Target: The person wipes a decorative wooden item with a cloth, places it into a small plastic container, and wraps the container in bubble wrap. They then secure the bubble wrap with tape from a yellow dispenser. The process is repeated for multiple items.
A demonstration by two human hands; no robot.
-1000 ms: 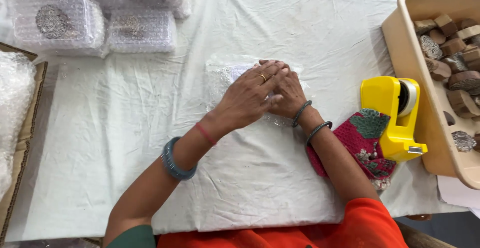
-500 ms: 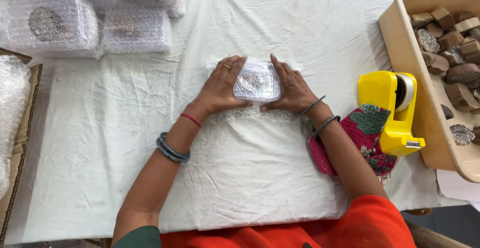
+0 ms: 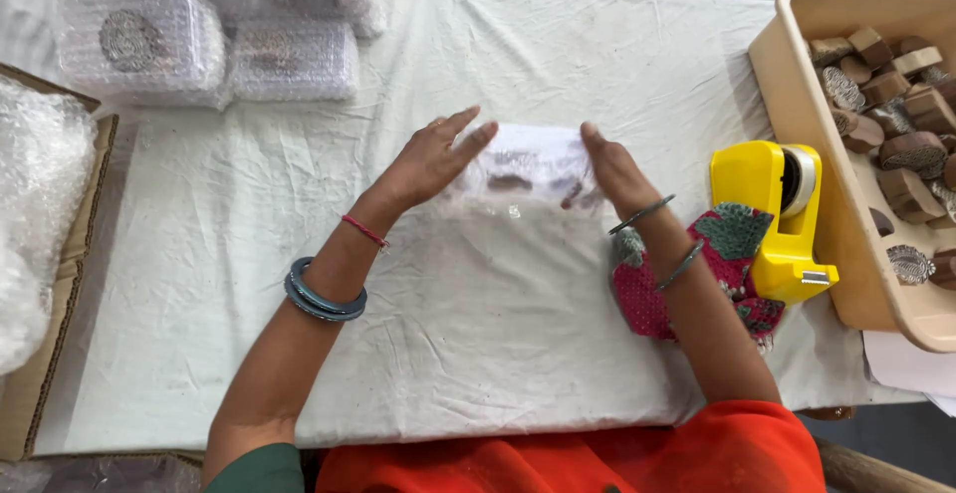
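On the white cloth (image 3: 478, 334), both hands, left (image 3: 430, 161) and right (image 3: 615, 169), press flat-open against a bubble-wrapped bundle (image 3: 528, 166).

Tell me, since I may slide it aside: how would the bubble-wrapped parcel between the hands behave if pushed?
The bubble-wrapped parcel looks boxy and flat-bottomed, so it would probably slide on the white cloth rather than roll. Its plastic skin seems soft, likely yielding under the left hand and right hand. The loose wrap end nearer the person might drag or unfold.
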